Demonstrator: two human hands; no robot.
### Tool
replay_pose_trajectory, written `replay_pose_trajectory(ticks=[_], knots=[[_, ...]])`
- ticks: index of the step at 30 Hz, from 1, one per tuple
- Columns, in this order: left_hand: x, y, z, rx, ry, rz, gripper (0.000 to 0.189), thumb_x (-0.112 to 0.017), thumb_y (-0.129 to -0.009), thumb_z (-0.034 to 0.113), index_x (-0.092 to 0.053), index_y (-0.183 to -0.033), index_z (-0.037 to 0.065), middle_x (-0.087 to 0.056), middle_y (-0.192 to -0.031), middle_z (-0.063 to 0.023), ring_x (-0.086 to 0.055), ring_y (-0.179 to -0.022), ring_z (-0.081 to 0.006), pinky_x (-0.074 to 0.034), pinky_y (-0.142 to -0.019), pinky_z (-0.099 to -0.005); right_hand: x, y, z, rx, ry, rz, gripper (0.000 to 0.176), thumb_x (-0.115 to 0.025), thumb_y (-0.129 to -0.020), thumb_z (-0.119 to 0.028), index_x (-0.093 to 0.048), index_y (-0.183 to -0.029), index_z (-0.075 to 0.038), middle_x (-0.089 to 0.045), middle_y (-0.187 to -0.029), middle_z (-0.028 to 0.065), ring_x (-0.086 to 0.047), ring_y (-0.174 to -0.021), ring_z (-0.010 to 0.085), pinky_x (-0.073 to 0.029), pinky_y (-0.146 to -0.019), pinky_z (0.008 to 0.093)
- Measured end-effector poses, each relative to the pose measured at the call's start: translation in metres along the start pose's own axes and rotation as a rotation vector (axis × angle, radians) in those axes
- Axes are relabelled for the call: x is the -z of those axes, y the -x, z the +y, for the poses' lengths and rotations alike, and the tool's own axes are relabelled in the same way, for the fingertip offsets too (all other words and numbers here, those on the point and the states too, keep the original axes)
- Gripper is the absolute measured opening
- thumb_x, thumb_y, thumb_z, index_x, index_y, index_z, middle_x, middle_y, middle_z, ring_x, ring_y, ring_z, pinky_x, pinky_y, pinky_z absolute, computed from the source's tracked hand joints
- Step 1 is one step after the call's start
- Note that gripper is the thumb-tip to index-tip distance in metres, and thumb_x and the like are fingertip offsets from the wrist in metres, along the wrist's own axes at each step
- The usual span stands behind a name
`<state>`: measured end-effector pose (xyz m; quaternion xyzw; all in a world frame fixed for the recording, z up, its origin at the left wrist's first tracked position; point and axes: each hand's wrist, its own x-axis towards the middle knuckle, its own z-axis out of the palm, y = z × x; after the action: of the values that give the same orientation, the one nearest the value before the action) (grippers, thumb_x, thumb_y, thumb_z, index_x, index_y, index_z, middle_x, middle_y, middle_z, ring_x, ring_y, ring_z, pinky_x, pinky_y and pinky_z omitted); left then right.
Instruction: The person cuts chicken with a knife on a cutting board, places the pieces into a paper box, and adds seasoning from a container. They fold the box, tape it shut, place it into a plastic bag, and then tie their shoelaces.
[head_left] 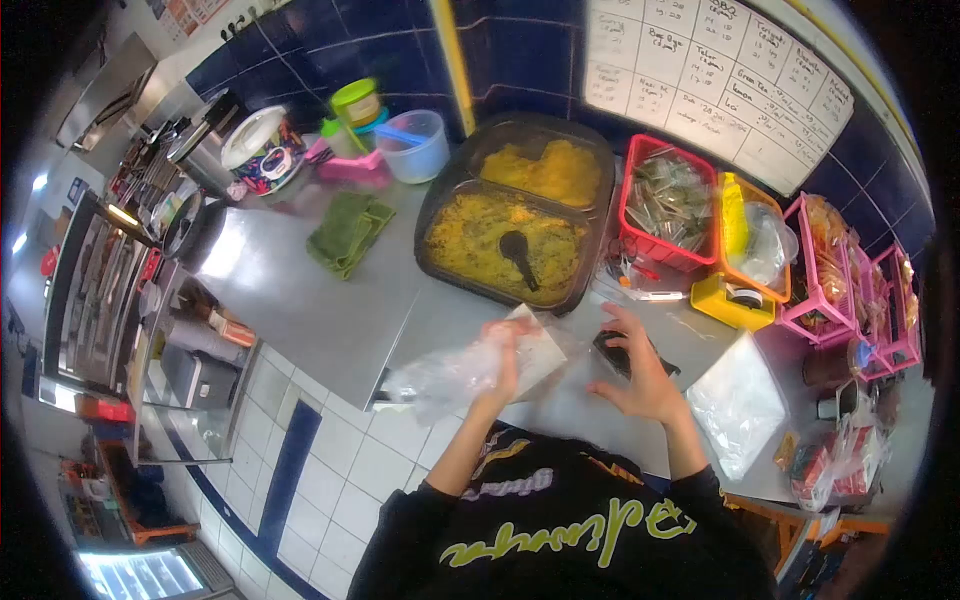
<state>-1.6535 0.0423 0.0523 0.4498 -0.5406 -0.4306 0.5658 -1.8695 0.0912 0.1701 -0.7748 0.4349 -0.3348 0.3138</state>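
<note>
My left hand (502,358) is closed on a crumpled clear plastic bag (440,378), which hangs out to the left over the counter's front edge. Beside its fingers is a pale, flat, squarish piece (541,352), partly behind the plastic. With fingers spread and curved, my right hand (645,385) hovers by a small black object (612,350) on the steel counter, partly hidden by the fingers. Beyond both hands lies a dark two-part tray (432,240) of yellow food. A black scoop (517,258) rests in its nearer part.
At the back right stand a red basket (632,215) of small packets, a yellow tape dispenser (732,302) and pink racks (825,310). White plastic sheets (738,405) lie at right. A green cloth (348,233) and a clear tub (412,150) are at left.
</note>
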Motion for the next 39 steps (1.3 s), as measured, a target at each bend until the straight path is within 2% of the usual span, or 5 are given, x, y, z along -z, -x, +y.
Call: replay_pose_trajectory(ticks=[9, 15, 25, 31, 39], knots=[[0.024, -0.002, 0.151, 0.391, 0.702, 0.041, 0.028, -0.036, -0.098, 0.034, -0.047, -0.098, 0.009, -0.042, -0.076, -0.0005, -0.04, -0.071, -0.0098, -0.037, -0.077, -0.0272, -0.083, -0.004, 0.035, 0.395, -0.55, 0.454, 0.086, -0.078, -0.065, -0.018, -0.027, -0.134, -0.005, -0.039, -0.13, 0.02, -0.043, -0.118, 0.0278, -0.036, -0.097, 0.0375], [0.017, -0.037, 0.221, -0.643, -0.761, -0.479, 0.026, -0.031, -0.099, 0.025, -0.038, -0.081, 0.006, -0.043, -0.087, -0.0071, -0.04, -0.086, -0.0158, -0.034, -0.08, -0.0306, -0.106, -0.026, 0.04, 0.23, -0.554, 0.147, 0.051, -0.068, -0.074, -0.018, -0.044, -0.118, -0.005, -0.051, -0.113, 0.0192, -0.053, -0.104, 0.0264, -0.041, -0.088, 0.0358], [-0.013, 0.04, 0.074, 0.229, -0.394, 0.068, 0.026, -0.033, -0.098, 0.029, -0.044, -0.096, 0.006, -0.048, -0.089, -0.0079, -0.045, -0.076, -0.017, -0.037, -0.069, -0.0302, 0.037, -0.033, 0.136, -0.31, 0.192, 0.472, 0.015, -0.059, -0.077, -0.009, -0.061, -0.091, -0.003, -0.061, -0.085, 0.019, -0.059, -0.071, 0.0348, -0.048, -0.065, 0.0381], [-0.015, 0.027, 0.04, -0.426, -1.146, -0.146, 0.021, -0.06, -0.069, 0.009, -0.049, -0.087, 0.006, -0.046, -0.089, -0.0132, -0.047, -0.087, -0.0247, -0.038, -0.074, -0.0354, 0.007, -0.11, 0.213, -0.31, 0.55, 0.133, 0.014, -0.064, -0.071, -0.011, -0.064, -0.082, -0.003, -0.063, -0.083, 0.0181, -0.064, -0.073, 0.0299, -0.051, -0.063, 0.0393], [0.007, 0.034, 0.06, -0.125, -0.912, -0.314, 0.023, -0.06, -0.066, 0.006, -0.052, -0.088, 0.004, -0.051, -0.084, -0.0122, -0.055, -0.079, -0.0319, -0.044, -0.069, -0.0394, -0.008, -0.13, 0.204, -0.683, 0.718, -0.031, 0.022, -0.068, -0.069, -0.017, -0.065, -0.083, 0.0, -0.065, -0.089, 0.0206, -0.065, -0.085, 0.0345, -0.053, -0.07, 0.0407]])
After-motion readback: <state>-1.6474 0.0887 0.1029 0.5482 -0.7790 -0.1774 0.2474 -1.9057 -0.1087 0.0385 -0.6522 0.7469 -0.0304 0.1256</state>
